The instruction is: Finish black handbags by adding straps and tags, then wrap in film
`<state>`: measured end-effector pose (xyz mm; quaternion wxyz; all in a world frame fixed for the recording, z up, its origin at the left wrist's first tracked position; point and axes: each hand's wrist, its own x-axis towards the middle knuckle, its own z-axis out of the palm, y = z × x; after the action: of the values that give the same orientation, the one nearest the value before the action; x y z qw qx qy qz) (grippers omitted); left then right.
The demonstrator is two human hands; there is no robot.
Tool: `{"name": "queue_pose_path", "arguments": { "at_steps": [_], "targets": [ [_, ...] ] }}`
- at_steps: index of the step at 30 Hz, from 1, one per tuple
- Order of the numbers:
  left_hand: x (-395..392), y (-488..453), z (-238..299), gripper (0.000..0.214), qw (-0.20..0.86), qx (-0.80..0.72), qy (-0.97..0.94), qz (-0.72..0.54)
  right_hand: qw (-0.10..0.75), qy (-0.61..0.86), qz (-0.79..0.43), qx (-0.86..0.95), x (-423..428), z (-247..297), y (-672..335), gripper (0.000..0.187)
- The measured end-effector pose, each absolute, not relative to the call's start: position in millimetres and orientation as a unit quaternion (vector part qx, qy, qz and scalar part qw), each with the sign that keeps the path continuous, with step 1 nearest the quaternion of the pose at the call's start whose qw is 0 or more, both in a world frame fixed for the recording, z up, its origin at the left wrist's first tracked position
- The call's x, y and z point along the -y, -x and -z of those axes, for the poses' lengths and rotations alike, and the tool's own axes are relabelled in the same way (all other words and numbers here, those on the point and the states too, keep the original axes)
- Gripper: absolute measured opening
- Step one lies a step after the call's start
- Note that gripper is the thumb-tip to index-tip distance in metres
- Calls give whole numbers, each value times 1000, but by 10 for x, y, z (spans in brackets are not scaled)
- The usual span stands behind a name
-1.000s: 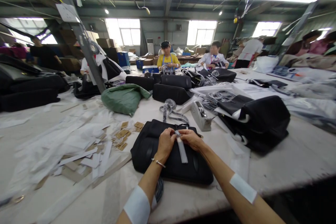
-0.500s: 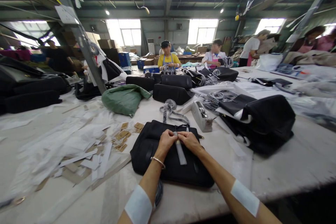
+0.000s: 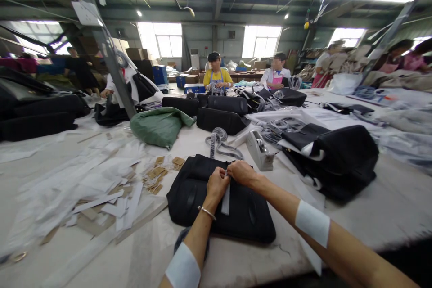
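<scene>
A flat black bag (image 3: 243, 216) lies on the white table (image 3: 371, 216) in front of me. Both my hands are closed over its upper middle, pinching a narrow pale strip (image 3: 226, 200) that hangs down over the bag. My left hand (image 3: 218, 184) grips the strip from the left, my right hand (image 3: 241, 172) from the right and slightly higher. The strip's top end is hidden between my fingers. A thin bangle sits on my left wrist.
White paper strips and brown tags (image 3: 157, 173) litter the table's left. A tape dispenser (image 3: 259, 149), grey straps (image 3: 218, 140), a green sack (image 3: 158, 127) and more black bags (image 3: 334, 157) lie beyond. Two seated people (image 3: 216, 74) work at the far end.
My hands have shifted slightly up the bag, and the pale strip now hangs shorter and more to the left below my fingers. My right forearm has swung further in from the right.
</scene>
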<state>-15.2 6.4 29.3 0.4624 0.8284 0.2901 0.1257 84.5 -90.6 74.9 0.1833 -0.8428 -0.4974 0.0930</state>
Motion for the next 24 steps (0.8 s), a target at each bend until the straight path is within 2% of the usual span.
{"name": "queue_pose_path", "arguments": {
  "at_steps": [3,7,24],
  "targets": [
    [-61,155,-299,12,451,-296,-834,-117,131,847,-81,509,868,-761,-878,16],
    [-84,148,-301,12,445,-298,-838,-105,106,842,-73,523,857,-742,-899,18],
    [-60,164,-289,17,452,-316,-828,-98,145,866,-58,476,801,-503,-927,20]
  ]
}}
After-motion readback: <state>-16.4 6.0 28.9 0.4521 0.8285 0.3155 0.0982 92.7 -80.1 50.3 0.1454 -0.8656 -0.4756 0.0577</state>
